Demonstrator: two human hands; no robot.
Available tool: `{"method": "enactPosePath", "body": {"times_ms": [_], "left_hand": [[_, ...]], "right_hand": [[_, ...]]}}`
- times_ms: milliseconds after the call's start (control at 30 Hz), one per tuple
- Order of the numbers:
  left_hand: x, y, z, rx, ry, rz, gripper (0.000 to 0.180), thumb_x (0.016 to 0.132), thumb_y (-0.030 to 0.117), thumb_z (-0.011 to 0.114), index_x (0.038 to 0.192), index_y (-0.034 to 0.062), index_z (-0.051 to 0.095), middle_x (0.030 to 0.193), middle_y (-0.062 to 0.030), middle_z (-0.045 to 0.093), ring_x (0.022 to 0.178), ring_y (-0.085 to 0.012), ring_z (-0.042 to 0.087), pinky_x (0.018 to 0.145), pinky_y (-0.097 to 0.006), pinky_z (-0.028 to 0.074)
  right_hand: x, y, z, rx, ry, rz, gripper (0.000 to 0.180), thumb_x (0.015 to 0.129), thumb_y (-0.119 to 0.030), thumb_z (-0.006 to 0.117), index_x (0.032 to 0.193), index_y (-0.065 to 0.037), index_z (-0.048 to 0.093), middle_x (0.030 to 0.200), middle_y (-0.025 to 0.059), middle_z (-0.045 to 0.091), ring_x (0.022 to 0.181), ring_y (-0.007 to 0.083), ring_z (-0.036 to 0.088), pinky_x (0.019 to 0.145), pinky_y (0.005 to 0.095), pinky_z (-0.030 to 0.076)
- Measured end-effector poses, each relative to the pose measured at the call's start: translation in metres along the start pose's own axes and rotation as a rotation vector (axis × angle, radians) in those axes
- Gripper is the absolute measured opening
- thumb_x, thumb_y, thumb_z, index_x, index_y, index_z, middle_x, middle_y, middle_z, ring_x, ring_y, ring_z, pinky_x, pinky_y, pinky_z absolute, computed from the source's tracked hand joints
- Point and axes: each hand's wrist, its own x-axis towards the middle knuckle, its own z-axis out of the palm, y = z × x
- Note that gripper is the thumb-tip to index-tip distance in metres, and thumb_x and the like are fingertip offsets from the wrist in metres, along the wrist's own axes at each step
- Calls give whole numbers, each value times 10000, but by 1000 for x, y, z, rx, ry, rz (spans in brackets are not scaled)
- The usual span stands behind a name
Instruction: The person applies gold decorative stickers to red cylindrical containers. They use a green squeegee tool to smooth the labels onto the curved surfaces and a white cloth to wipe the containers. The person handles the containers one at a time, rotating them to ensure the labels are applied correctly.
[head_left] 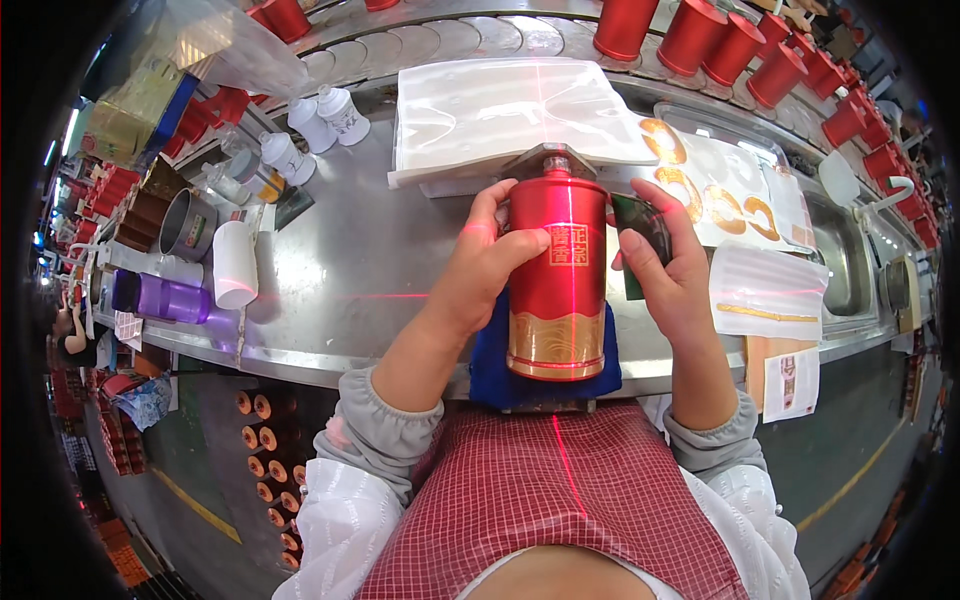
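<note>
A red bottle (556, 285) with a gold wave band near its base and a gold square mark lies in front of me, its neck pointing away. It rests on a blue cloth (490, 355) over a support at the table's near edge. My left hand (470, 265) is closed around the bottle's left side, thumb on its front. At the right side, my right hand (672, 262) grips a thin, dark green scraper-like piece (640, 232) between thumb and fingers. A red laser line runs down the bottle and another crosses it.
White decal sheets (500, 105) lie beyond the bottle, and gold-printed sheets (720, 195) to the right. At left stand white bottles (343, 115), a metal pot (188, 225), a paper roll (235, 265) and a purple bottle (170, 297). Red bottles (690, 35) line the far conveyor. A sink (840, 240) is at right.
</note>
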Motion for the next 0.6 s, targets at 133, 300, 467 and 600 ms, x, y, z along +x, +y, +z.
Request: {"method": "enactPosePath", "body": {"times_ms": [133, 300, 467, 600], "left_hand": [[1, 2, 0, 27, 7, -26, 812, 816, 210, 674, 1422, -59, 206, 1286, -163, 464, 1190, -205, 476, 1021, -345, 390], [-5, -3, -1, -5, -51, 12, 841, 858, 225, 648, 1474, -40, 141, 1334, -169, 446, 1251, -224, 451, 1053, -349, 369], [-6, -22, -3, -278, -39, 102, 685, 964, 182, 469, 1501, -27, 98, 1454, -183, 353, 1322, -240, 405, 1102, -359, 329], [-16, -22, 4, -293, 31, 166, 567, 992, 150, 355, 1494, -26, 158, 1468, -160, 370, 1318, -233, 429, 1109, -359, 329]], "right_hand": [[-1, 2, -1, -38, 4, -17, 435, 935, -70, 594, 1344, -22, 452, 1063, 62, 649, 844, 71, 590, 725, 220, 500], [2, 1, -4, 60, 146, -52, 285, 923, -77, 608, 1190, -15, 532, 990, 64, 661, 847, 84, 607, 700, 251, 513], [53, -55, -3, -480, -491, -354, 211, 806, -76, 684, 995, -34, 602, 846, 110, 658, 783, 252, 652, 655, 334, 513], [87, -66, 13, -785, -547, -666, 175, 747, -135, 708, 905, -83, 654, 826, 114, 653, 804, 326, 633, 709, 387, 517]]}}
